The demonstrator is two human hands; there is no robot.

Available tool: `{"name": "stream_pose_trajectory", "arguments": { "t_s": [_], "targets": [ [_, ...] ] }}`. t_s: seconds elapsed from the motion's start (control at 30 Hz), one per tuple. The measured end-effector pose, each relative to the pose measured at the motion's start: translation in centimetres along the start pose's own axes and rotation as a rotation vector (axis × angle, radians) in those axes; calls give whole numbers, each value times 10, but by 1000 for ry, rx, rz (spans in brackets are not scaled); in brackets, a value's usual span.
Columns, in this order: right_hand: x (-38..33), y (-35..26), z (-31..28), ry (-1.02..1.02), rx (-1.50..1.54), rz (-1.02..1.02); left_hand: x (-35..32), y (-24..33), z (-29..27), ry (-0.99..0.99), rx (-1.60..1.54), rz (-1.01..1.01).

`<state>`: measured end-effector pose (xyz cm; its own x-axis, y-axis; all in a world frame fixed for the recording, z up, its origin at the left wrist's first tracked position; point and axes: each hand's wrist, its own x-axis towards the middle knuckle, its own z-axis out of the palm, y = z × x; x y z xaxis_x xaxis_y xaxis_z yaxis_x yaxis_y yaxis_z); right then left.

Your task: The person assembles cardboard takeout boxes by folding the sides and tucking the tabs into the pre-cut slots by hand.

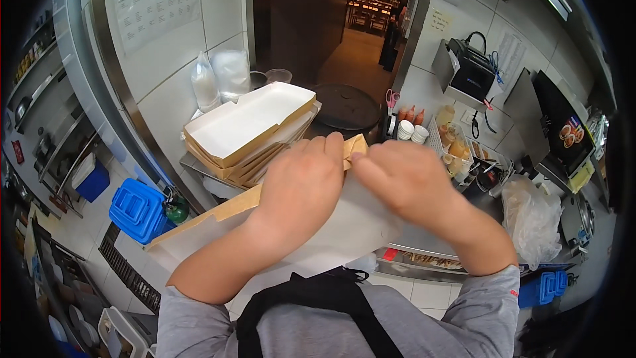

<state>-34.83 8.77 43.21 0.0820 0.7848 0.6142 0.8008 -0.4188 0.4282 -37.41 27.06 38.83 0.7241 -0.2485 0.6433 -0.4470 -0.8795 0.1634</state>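
A partly folded cardboard food box (pixel 371 209), white inside and brown outside, lies across the front of my body. My left hand (pixel 301 179) and my right hand (pixel 404 176) meet at its far end, fingers closed on a bent brown corner flap (pixel 356 149). The box's long brown edge runs down to the left beneath my left forearm. Just beyond my left hand, folded boxes (pixel 255 122) with white insides sit stacked on a metal surface. My fingers hide part of the corner they pinch.
Behind the hands is a round black lid (pixel 346 106). To the right stand red-tipped sauce bottles (pixel 411 115), white cups (pixel 405 130), a white basket (pixel 452 142) of bottles, a black printer (pixel 472 66), a screen (pixel 562 122) and a clear plastic bag (pixel 532 219). A blue bin (pixel 138 211) is at left.
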Motion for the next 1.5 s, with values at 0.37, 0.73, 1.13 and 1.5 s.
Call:
{"name": "stream_pose_trajectory", "arguments": {
  "t_s": [0.37, 0.73, 1.13, 1.5],
  "targets": [
    [-104, -6, 55, 304, 872, 840, 18, -32, 0, 162, 103, -109],
    [-113, -109, 233, -123, 2045, 1444, 40, -134, 54, 45, -252, -620],
    [66, 92, 404, -133, 2215, 1556, -369, -181, -55, 590, -66, -1058],
    [62, 146, 507, -778, 755, 1461, -829, 39, 5, -586, -231, -2229]
  ]
}}
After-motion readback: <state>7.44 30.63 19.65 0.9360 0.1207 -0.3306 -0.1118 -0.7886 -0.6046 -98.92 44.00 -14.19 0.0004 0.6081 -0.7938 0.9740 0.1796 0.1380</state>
